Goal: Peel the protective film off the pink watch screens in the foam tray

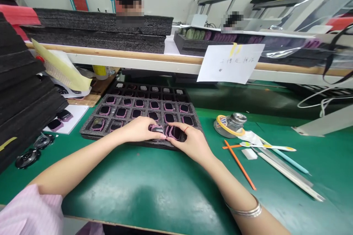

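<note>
"Middle of the workbench (138, 183)?"
"A foam tray (85, 130), watches (104, 110) in its pockets."
"Left of it?"
"Stacked foam sheets (24, 80)."
"Right?"
"A tape roll (223, 126) against a jar (237, 121), rulers (286, 174) nearer."
"Far side?"
"A paper notice (230, 62) on the rail."

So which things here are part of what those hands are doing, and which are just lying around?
In use: left hand, right hand, pink-framed watch-like device, grey foam tray.

Lying about: orange stick, yellow tape roll, metal can, stacked black foam sheets.
</note>
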Demonstrator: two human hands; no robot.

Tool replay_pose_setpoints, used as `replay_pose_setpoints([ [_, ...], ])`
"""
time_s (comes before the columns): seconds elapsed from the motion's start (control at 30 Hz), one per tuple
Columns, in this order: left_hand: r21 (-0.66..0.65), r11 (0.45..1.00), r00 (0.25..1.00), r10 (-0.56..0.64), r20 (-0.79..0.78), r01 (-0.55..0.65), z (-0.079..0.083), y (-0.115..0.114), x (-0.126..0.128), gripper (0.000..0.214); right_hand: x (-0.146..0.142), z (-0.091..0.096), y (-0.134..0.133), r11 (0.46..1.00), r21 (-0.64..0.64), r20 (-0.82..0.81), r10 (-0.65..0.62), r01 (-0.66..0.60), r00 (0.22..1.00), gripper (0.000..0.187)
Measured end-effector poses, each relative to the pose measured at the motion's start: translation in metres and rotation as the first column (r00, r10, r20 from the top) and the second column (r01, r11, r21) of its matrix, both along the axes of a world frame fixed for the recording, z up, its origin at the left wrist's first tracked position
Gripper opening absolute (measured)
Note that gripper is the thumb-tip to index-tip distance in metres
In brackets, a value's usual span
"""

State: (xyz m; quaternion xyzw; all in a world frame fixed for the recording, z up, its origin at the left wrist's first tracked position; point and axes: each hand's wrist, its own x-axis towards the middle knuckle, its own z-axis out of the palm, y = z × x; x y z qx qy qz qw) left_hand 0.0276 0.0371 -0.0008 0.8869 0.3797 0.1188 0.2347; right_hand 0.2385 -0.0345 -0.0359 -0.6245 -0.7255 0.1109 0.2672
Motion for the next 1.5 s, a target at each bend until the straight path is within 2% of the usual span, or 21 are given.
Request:
replay_pose_setpoints([
  [0.13,0.008,0.998,0.976,0.054,0.21,-0.057,-0.008,-0.024,-0.008,0.032,0.003,-0.004,0.0,0.999,0.046,-0.073,0.002,0.001,0.997,0.045],
  [0.2,-0.101,0.992,0.913,0.106,0.394,-0.072,-0.009,-0.044,-0.011,0.031,0.004,-0.003,-0.001,0.998,0.057,-0.106,0.007,-0.001,0.994,0.043],
  [0.23,-0.216,0.975,0.868,0.153,0.473,-0.054,-0.009,-0.054,-0.012,0.032,0.005,-0.002,-0.002,0.998,0.063,-0.122,0.008,0.0,0.993,0.042],
  [0.27,-0.363,0.932,0.82,0.222,0.528,-0.019,-0.008,-0.063,-0.013,0.035,0.005,-0.001,-0.003,0.997,0.072,-0.138,0.005,0.005,0.99,0.041],
  [0.3,-0.523,0.852,0.782,0.309,0.542,0.026,-0.008,-0.071,-0.014,0.039,0.005,0.0,-0.005,0.996,0.084,-0.154,-0.001,0.014,0.988,0.041],
  [0.37,-0.773,0.627,0.738,0.474,0.48,0.101,-0.008,-0.082,-0.016,0.04,0.002,0.004,-0.012,0.993,0.114,-0.184,-0.012,0.034,0.983,0.041],
  [0.4,-0.845,0.519,0.723,0.534,0.438,0.129,-0.01,-0.085,-0.017,0.036,0.0,0.006,-0.017,0.99,0.139,-0.202,-0.008,0.036,0.979,0.041],
  [0.43,-0.887,0.439,0.711,0.576,0.403,0.147,-0.011,-0.087,-0.018,0.03,-0.003,0.008,-0.022,0.983,0.18,-0.224,0.014,0.027,0.975,0.042],
  [0.47,-0.906,0.392,0.703,0.6,0.382,0.158,-0.013,-0.088,-0.018,0.027,-0.007,0.009,-0.027,0.973,0.231,-0.245,0.054,0.004,0.968,0.041],
  [0.5,-0.912,0.375,0.693,0.614,0.378,0.165,-0.016,-0.089,-0.018,0.028,-0.011,0.01,-0.032,0.957,0.29,-0.261,0.11,-0.031,0.959,0.041],
  [0.63,-0.903,0.378,0.648,0.639,0.414,0.203,-0.021,-0.089,-0.016,0.051,-0.026,0.01,-0.049,0.874,0.453,-0.268,0.32,-0.174,0.909,0.047],
  [0.8,-0.92,0.261,0.629,0.672,0.391,0.293,-0.02,-0.09,-0.013,0.065,-0.035,0.004,-0.055,0.848,0.461,-0.209,0.39,-0.261,0.897,0.053],
  [0.87,-0.922,0.241,0.624,0.681,0.382,0.302,-0.021,-0.09,-0.013,0.068,-0.036,0.002,-0.054,0.847,0.439,-0.171,0.406,-0.3,0.897,0.055],
  [0.97,-0.92,0.274,0.628,0.673,0.391,0.28,-0.026,-0.09,-0.012,0.067,-0.04,-0.003,-0.053,0.868,0.357,-0.177,0.427,-0.346,0.887,0.064],
  [1.1,-0.878,0.399,0.649,0.599,0.469,0.265,-0.031,-0.093,-0.007,0.052,-0.047,-0.011,-0.053,0.889,0.243,-0.226,0.442,-0.389,0.868,0.078],
  [1.13,-0.87,0.404,0.645,0.59,0.485,0.283,-0.031,-0.094,-0.005,0.053,-0.049,-0.011,-0.053,0.893,0.229,-0.245,0.438,-0.387,0.865,0.081],
  [1.17,-0.871,0.378,0.641,0.593,0.488,0.313,-0.029,-0.094,-0.005,0.055,-0.05,-0.011,-0.053,0.897,0.224,-0.268,0.432,-0.38,0.861,0.084],
  [1.27,-0.883,0.188,0.651,0.612,0.449,0.431,-0.021,-0.095,-0.007,0.062,-0.052,-0.007,-0.054,0.902,0.243,-0.343,0.424,-0.356,0.838,0.088],
  [1.3,-0.881,0.143,0.655,0.617,0.436,0.451,-0.019,-0.095,-0.008,0.062,-0.051,-0.005,-0.054,0.9,0.258,-0.364,0.427,-0.35,0.828,0.087],
  [1.33,-0.882,0.131,0.654,0.623,0.429,0.453,-0.018,-0.094,-0.01,0.061,-0.051,-0.003,-0.055,0.897,0.272,-0.383,0.432,-0.347,0.817,0.087],
  [1.5,-0.893,0.256,0.625,0.642,0.443,0.37,-0.017,-0.097,-0.016,0.058,-0.049,-0.001,-0.058,0.888,0.297,-0.438,0.453,-0.351,0.777,0.094],
])
